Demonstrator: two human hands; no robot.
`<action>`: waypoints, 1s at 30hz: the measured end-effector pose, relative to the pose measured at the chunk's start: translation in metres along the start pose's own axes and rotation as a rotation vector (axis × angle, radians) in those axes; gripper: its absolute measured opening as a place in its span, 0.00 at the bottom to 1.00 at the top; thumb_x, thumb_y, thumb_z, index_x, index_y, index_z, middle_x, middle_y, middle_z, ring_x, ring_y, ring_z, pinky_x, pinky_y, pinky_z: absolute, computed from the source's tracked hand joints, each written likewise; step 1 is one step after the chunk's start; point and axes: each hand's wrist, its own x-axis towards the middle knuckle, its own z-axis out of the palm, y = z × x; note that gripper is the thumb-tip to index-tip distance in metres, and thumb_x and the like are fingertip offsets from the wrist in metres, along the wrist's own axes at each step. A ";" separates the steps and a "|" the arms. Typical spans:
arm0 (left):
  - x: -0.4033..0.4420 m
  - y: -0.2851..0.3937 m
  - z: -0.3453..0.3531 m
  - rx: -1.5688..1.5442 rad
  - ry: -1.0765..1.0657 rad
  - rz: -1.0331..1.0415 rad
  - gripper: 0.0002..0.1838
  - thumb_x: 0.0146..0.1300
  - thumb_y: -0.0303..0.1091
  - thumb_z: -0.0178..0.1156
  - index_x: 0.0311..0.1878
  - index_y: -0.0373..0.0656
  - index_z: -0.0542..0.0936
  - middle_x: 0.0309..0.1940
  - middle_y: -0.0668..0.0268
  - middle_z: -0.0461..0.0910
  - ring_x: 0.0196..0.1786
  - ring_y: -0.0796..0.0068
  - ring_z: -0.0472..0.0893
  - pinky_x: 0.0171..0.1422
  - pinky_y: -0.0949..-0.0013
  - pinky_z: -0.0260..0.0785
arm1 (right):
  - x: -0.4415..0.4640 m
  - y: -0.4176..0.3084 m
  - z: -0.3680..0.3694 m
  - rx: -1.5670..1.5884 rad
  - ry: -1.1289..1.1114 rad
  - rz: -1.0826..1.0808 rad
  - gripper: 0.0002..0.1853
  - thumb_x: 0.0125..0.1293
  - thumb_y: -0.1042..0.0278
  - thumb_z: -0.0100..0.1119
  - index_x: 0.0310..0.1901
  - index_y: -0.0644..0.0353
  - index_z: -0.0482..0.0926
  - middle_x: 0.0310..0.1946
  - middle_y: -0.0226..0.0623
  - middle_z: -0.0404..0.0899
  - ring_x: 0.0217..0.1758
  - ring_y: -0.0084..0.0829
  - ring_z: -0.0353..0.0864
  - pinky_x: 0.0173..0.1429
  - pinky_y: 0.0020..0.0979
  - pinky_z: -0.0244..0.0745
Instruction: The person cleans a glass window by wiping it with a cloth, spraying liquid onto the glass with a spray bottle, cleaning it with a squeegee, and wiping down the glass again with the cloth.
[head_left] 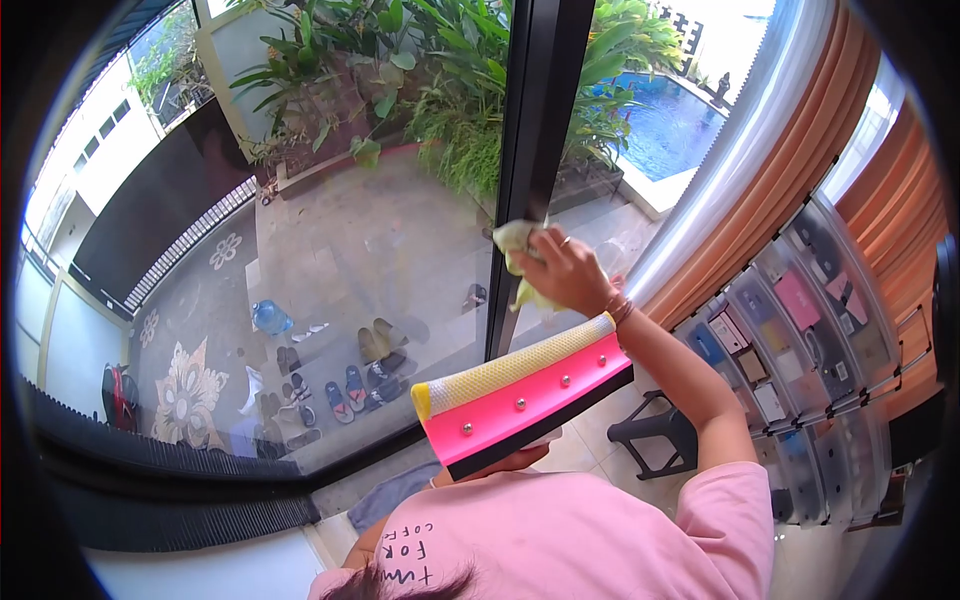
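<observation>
My right hand (pixel 566 272) is closed around a crumpled pale yellow cloth (pixel 520 240), held up against the black window frame (pixel 515 170). Lower down, a window squeegee (pixel 525 390) tilts across the view in front of my chest. It has a pink body with metal screws, a black rubber blade and a yellow mesh sponge edge. Under the blade, part of my left hand (pixel 512 462) shows, gripping the squeegee; most of its fingers are hidden behind the tool. Large glass panes (pixel 380 250) stand on either side of the frame.
Beyond the glass lie several sandals (pixel 350 390), a blue water jug (pixel 270 317), plants (pixel 450 100) and a pool (pixel 660 115). Indoors on the right are orange curtains (pixel 800 130), clear storage drawers (pixel 780 320) and a dark stool (pixel 655 435).
</observation>
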 end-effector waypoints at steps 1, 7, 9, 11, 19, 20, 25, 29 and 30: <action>-0.002 -0.003 -0.002 -0.012 0.000 -0.001 0.21 0.62 0.30 0.60 0.58 0.44 0.69 0.47 0.66 0.75 0.52 0.76 0.76 0.62 0.72 0.67 | -0.013 -0.004 0.010 0.014 -0.051 -0.054 0.07 0.54 0.64 0.62 0.37 0.47 0.81 0.32 0.27 0.69 0.38 0.25 0.74 0.28 0.23 0.75; -0.003 -0.018 -0.010 -0.066 -0.021 -0.010 0.21 0.62 0.29 0.60 0.58 0.44 0.69 0.47 0.66 0.75 0.52 0.76 0.76 0.62 0.72 0.67 | -0.007 -0.003 0.005 -0.016 -0.117 -0.155 0.08 0.55 0.62 0.61 0.37 0.47 0.80 0.31 0.24 0.68 0.40 0.22 0.74 0.28 0.22 0.73; -0.007 -0.018 -0.013 -0.088 -0.034 -0.017 0.21 0.62 0.29 0.60 0.58 0.43 0.69 0.47 0.66 0.75 0.52 0.76 0.76 0.62 0.72 0.67 | -0.012 -0.006 0.006 -0.042 -0.087 -0.093 0.09 0.54 0.61 0.61 0.37 0.48 0.80 0.31 0.24 0.68 0.41 0.22 0.74 0.27 0.22 0.72; -0.008 -0.022 -0.016 -0.106 -0.042 -0.015 0.21 0.62 0.29 0.60 0.58 0.43 0.69 0.47 0.66 0.75 0.52 0.76 0.76 0.62 0.72 0.67 | -0.028 -0.020 0.018 -0.030 -0.122 -0.077 0.09 0.54 0.61 0.61 0.38 0.48 0.80 0.32 0.24 0.68 0.40 0.22 0.74 0.27 0.22 0.72; -0.017 -0.023 -0.020 -0.140 -0.071 -0.020 0.20 0.62 0.29 0.60 0.57 0.43 0.69 0.47 0.67 0.75 0.51 0.77 0.76 0.61 0.72 0.67 | -0.075 -0.040 0.056 0.084 -0.192 -0.191 0.07 0.53 0.65 0.61 0.35 0.49 0.81 0.32 0.26 0.71 0.39 0.24 0.75 0.31 0.22 0.75; -0.017 -0.022 -0.020 -0.139 -0.078 -0.022 0.20 0.62 0.29 0.60 0.57 0.43 0.69 0.47 0.67 0.75 0.51 0.77 0.76 0.61 0.72 0.67 | -0.073 -0.038 0.057 0.094 -0.206 -0.226 0.06 0.54 0.65 0.61 0.35 0.49 0.81 0.33 0.26 0.71 0.40 0.24 0.75 0.32 0.23 0.75; -0.008 -0.013 -0.018 -0.145 -0.121 -0.029 0.20 0.63 0.29 0.60 0.57 0.43 0.69 0.47 0.67 0.75 0.51 0.77 0.76 0.61 0.72 0.67 | -0.009 0.002 0.010 -0.005 0.050 -0.004 0.09 0.51 0.62 0.66 0.36 0.45 0.82 0.34 0.26 0.71 0.40 0.25 0.75 0.35 0.26 0.75; 0.002 -0.014 -0.016 -0.153 -0.134 -0.057 0.20 0.63 0.29 0.60 0.57 0.43 0.69 0.47 0.67 0.75 0.51 0.77 0.76 0.61 0.72 0.67 | 0.042 0.024 -0.015 -0.050 0.266 0.097 0.05 0.51 0.63 0.65 0.31 0.45 0.82 0.34 0.24 0.70 0.38 0.26 0.73 0.36 0.27 0.75; 0.000 -0.014 -0.017 -0.154 -0.136 -0.064 0.20 0.63 0.29 0.60 0.57 0.43 0.69 0.47 0.67 0.75 0.51 0.77 0.76 0.61 0.72 0.67 | 0.040 0.023 -0.010 -0.031 0.282 0.088 0.04 0.51 0.64 0.66 0.30 0.46 0.81 0.33 0.24 0.69 0.37 0.26 0.73 0.36 0.27 0.75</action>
